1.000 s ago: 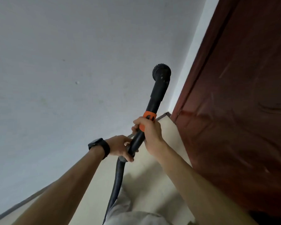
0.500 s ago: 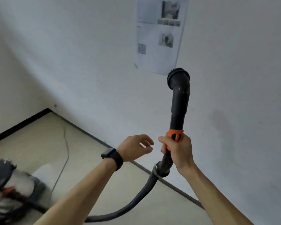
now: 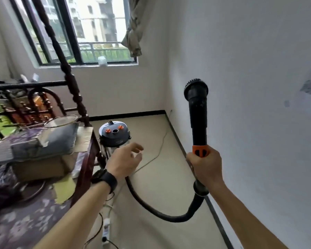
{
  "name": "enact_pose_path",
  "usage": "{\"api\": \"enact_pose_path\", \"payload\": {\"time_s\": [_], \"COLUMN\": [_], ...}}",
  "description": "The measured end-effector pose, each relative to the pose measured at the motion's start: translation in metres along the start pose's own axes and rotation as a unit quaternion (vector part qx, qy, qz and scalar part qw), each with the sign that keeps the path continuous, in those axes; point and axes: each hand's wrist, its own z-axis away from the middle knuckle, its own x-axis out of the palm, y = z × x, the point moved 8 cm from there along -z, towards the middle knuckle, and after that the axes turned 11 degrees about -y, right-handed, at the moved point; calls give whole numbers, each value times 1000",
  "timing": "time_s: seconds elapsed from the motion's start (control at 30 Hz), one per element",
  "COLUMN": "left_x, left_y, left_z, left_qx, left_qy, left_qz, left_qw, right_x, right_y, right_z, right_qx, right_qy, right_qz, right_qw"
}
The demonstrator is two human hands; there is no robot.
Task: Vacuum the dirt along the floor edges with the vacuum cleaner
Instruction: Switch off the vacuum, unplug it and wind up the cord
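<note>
- Presently: right hand, grip closed round the black wand just under its orange collar; the wand is upright, its round brush head on top, clear of the floor and near the white wall.
- Left hand: grip open, fingers loosely spread, holding nothing; black watch on the wrist.
- Hose: black, curves from the wand's lower end down over the floor.
- Vacuum canister: stands on the floor beside the bed.
- Skirting: dark strip along the wall's foot.
</note>
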Motion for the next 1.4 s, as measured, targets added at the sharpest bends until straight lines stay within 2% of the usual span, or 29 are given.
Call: {"api": "enact_pose_path", "payload": {"time_s": [0.17, 0.3, 0.57, 0.77, 1.0, 1.2, 1.4], "left_x": [-62, -102, -147, -148, -121, -113, -135], "left_y": [-54, -90, -147, -172, -191, -193, -220], "left_z": [24, 14, -64, -158, -312, -438, -525], "left_qx": [-43, -68, -70, -75, -94, -142, -201], "left_qy": [55, 83, 69, 55, 37, 17, -13], "left_qz": [7, 8, 5, 26, 14, -138, -191], "left_qw": [998, 994, 995, 995, 995, 980, 961], "right_x": [61, 104, 147, 135, 110, 147, 215], "right_y": [3, 12, 15, 13, 38, 74, 90], "right_z": [-31, -71, -145, -233, -389, -535, -642], "right_qx": [-41, -45, -62, -90, -92, -76, -95], "right_qy": [-31, -41, -30, 6, 32, -42, -112], "right_qz": [97, 132, 151, 180, 180, 202, 169], "right_qw": [994, 989, 986, 979, 979, 976, 975]}}
